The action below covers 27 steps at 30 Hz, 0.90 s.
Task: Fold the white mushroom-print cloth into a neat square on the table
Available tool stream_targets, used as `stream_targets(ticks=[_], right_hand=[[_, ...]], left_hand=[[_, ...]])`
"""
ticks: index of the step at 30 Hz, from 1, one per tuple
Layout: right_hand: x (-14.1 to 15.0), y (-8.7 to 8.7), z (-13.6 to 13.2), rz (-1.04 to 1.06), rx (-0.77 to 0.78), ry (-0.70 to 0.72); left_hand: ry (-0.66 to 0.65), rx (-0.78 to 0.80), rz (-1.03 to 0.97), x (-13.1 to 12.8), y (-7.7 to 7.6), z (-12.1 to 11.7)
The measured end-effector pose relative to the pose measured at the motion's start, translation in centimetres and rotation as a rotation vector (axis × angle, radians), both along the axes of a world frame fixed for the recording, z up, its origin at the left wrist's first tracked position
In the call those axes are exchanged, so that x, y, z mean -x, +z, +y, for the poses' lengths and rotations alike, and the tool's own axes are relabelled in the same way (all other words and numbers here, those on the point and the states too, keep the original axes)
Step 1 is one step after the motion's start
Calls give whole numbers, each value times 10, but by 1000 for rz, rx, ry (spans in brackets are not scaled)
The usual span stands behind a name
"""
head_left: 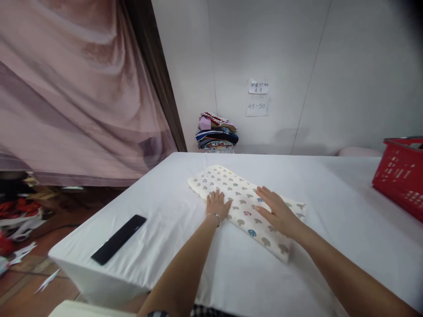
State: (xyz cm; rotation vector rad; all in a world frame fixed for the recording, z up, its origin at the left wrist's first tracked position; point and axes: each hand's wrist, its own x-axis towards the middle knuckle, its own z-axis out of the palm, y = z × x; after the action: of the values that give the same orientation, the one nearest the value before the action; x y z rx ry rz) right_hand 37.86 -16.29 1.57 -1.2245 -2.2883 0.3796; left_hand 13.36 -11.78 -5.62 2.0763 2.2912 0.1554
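Your mushroom-print cloth [243, 201] lies at a slant across the middle of the frame, flat on the white tablecloth [178, 209], its far corner pointing up and left and its near corner down and right. Your left hand [217, 205], just left of the cloth's middle, is open and palm down on the near edge, fingers spread and gripping nothing; a thin bracelet [214, 215] circles that wrist. Your right hand [277, 213], right of centre, is also open, its fingers reaching over the print; whether its whole palm bears down, you cannot tell from here.

As I judge it, the main risk is uneven pressure: if your 2 hands push different ways, the fabric could bunch between them or skew. The tablecloth is creased at lower left and looks loose, so a hard sweep could drag it along and ruck the cloth above. Your right forearm crosses close by the cloth's right end, where a sleeveless brush could turn up a corner.

The black flat object [119, 239] at lower left and the red basket [398, 176] at the right edge are well apart from the cloth; only a wide swing would catch them. The fabric stack [217, 134] sits beyond the table's far edge.
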Motion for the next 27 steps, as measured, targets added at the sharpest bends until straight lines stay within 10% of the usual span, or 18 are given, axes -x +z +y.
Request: stream_targets(ticks=[4,12,27], right_hand=[[36,5,38,-153,95,56],[60,-48,122,-407,95,34],[100,-51,140,-406,4,100]], left_hand=[[5,-32,-48,-2,2,-3],[-2,-74,-97,-2,4,-7],[-14,-98,-137,2,1,-10]])
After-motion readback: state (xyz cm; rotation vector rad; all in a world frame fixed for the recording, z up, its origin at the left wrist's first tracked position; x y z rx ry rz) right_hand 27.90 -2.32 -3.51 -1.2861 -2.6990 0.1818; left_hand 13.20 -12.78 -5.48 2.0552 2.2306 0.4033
